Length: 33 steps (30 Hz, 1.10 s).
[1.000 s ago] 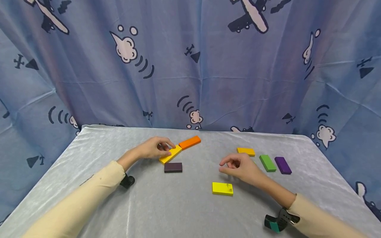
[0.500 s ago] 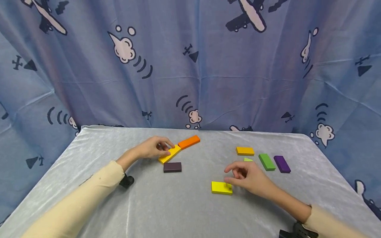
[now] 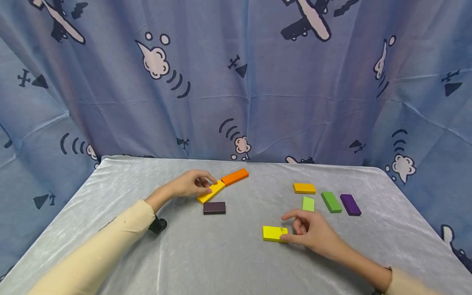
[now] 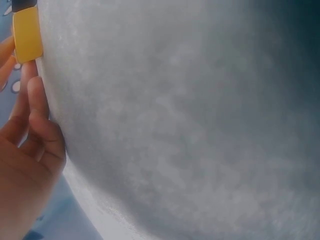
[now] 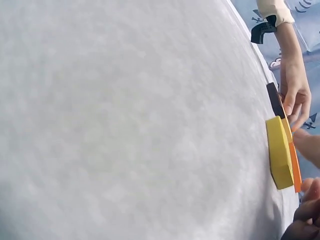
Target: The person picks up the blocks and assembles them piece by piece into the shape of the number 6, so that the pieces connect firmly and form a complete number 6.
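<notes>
Hands at two yellow blocks on a grey table (image 3: 228, 262)

Right hand (image 3: 313, 234) is nearest, its thumb and curled fingers pinching the right end of the bright yellow block (image 3: 273, 233), which lies flat; farther, left hand (image 3: 191, 184) holds the amber block (image 3: 211, 191) with bent fingers, the orange block (image 3: 234, 176) touching its far end and the brown block (image 3: 214, 207) just beside; light green (image 3: 308, 203), green (image 3: 331, 201), purple (image 3: 350, 204) blocks lie behind the right hand.
</notes>
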Motion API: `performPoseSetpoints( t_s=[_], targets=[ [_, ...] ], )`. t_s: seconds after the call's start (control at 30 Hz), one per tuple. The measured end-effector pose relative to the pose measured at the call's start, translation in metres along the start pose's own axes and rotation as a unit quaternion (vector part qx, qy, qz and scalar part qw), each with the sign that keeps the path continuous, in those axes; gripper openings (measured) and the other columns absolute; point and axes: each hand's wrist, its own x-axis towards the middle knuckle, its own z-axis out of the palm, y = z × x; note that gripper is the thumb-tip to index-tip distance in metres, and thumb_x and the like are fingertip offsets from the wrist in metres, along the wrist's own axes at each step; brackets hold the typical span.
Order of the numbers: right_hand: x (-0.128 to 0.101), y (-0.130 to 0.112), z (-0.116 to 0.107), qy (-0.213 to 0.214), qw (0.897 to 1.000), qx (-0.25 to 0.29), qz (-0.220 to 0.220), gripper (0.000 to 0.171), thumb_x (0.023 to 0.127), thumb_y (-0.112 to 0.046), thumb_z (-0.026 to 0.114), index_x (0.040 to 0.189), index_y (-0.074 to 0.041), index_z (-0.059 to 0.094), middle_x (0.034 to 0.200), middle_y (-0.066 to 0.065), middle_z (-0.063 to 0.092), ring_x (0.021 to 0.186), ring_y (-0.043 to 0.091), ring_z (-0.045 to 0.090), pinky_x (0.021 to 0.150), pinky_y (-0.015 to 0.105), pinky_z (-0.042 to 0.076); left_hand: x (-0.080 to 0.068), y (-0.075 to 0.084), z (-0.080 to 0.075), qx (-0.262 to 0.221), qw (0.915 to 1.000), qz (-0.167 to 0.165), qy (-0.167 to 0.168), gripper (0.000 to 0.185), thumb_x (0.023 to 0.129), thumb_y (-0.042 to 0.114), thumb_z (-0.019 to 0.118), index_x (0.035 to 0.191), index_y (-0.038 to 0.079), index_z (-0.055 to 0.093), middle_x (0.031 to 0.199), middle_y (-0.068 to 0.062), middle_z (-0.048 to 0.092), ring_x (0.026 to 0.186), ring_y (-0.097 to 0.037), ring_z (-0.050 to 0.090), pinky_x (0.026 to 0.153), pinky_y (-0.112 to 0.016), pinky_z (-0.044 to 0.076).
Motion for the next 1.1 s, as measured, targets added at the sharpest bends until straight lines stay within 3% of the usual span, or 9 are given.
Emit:
performPoseSetpoints(
  t_s=[0.2, 0.33, 0.63, 1.1],
  targets=[
    [-0.0049, -0.0016, 0.0054, 0.012, 1.0, -0.003, 0.028, 0.047, 0.077, -0.018, 0.091, 0.114, -0.001, 0.069, 0.068, -0.002, 0.046, 0.059, 0.006, 0.04, 0.053, 0.023, 0.036, 0.0007, -0.0025, 0.0, 0.0, 1.0, 0.004, 0.001, 0.027, 0.095, 0.007, 0.074, 0.121, 0.009, 0.072, 0.097, -0.003, 0.068, 0.086, -0.019, 0.064, 0.078, -0.033, 0.054],
    [-0.0054, -0.0037, 0.0069, 0.022, 0.999, -0.01, 0.04, 0.044, 0.078, -0.019, 0.091, 0.112, -0.001, 0.071, 0.068, -0.002, 0.044, 0.06, 0.008, 0.041, 0.055, 0.024, 0.036, 0.0004, -0.0029, -0.0004, 0.001, 1.0, 0.008, 0.0, 0.027, 0.094, 0.007, 0.074, 0.121, 0.008, 0.072, 0.097, -0.003, 0.068, 0.086, -0.019, 0.063, 0.079, -0.033, 0.054],
    [-0.0062, -0.0029, 0.01, 0.031, 0.999, 0.001, 0.013, 0.027, 0.08, -0.014, 0.089, 0.101, -0.004, 0.075, 0.066, -0.004, 0.045, 0.059, 0.006, 0.041, 0.053, 0.023, 0.036, 0.0001, 0.0008, -0.0013, 0.002, 1.0, 0.003, -0.004, 0.027, 0.095, 0.007, 0.073, 0.122, 0.008, 0.072, 0.097, -0.003, 0.068, 0.087, -0.02, 0.062, 0.08, -0.033, 0.053],
    [-0.003, -0.0027, 0.0102, 0.016, 1.0, -0.022, 0.009, 0.027, 0.08, -0.017, 0.089, 0.099, -0.004, 0.074, 0.067, -0.004, 0.046, 0.06, 0.006, 0.043, 0.054, 0.023, 0.037, -0.0005, 0.002, -0.0009, 0.009, 1.0, -0.001, -0.003, 0.027, 0.095, 0.008, 0.073, 0.122, 0.009, 0.072, 0.097, -0.003, 0.068, 0.087, -0.02, 0.063, 0.079, -0.033, 0.053]
  ],
)
